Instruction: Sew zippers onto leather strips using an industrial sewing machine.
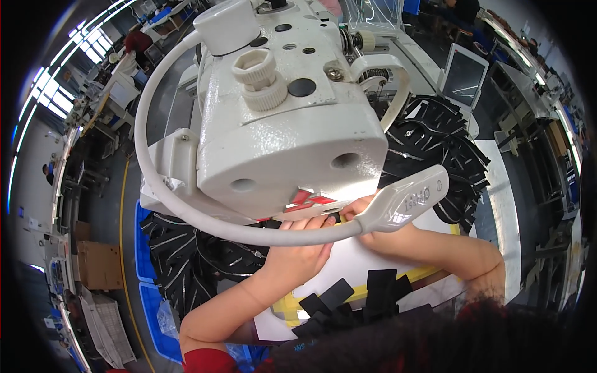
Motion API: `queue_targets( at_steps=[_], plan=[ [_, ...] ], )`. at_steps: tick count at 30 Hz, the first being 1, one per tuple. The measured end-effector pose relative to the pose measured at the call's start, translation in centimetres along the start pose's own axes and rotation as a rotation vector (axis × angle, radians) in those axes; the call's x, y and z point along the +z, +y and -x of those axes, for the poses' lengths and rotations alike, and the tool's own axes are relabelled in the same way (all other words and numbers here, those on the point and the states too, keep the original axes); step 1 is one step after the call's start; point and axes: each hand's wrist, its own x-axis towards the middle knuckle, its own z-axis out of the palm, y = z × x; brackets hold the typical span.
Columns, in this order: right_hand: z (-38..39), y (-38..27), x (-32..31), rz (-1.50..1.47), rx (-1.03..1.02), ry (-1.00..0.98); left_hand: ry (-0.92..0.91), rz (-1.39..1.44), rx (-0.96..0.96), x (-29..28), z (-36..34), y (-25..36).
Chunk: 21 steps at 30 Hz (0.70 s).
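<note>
A large white sewing machine head (286,137) fills the middle and hides the needle area. Below its front, my left hand (301,252) has its fingers pressed close together on the worktop, their tips partly hidden by the machine and a bent lamp neck. Its index fingertip meets a small black piece (336,217). From the other side my right hand (388,239) pinches at that piece with curled fingers, half covered by the lamp head (407,198). Black zipper strips (429,143) with small tabs heap to the right, and more zipper strips (186,264) lie to the left.
Several loose black rectangles (336,293) lie at the near edge of the white worktop (342,264), which has yellow tape along it. Blue bins (155,317) stand low at the left. A tablet-like screen (464,76) stands at the back right. Other people work farther off.
</note>
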Motion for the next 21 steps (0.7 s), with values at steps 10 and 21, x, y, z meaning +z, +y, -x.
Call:
queue_targets(
  at_steps=[10, 21],
  plan=[
    [0.7, -1.0, 1.0, -0.284, -0.022, -0.081, 0.169, 0.091, -0.027, 0.5, 0.5, 0.2],
    [0.6, 0.5, -0.7, 0.166, -0.200, -0.136, 0.105, -0.105, 0.036, 0.5, 0.1, 0.5]
  ],
)
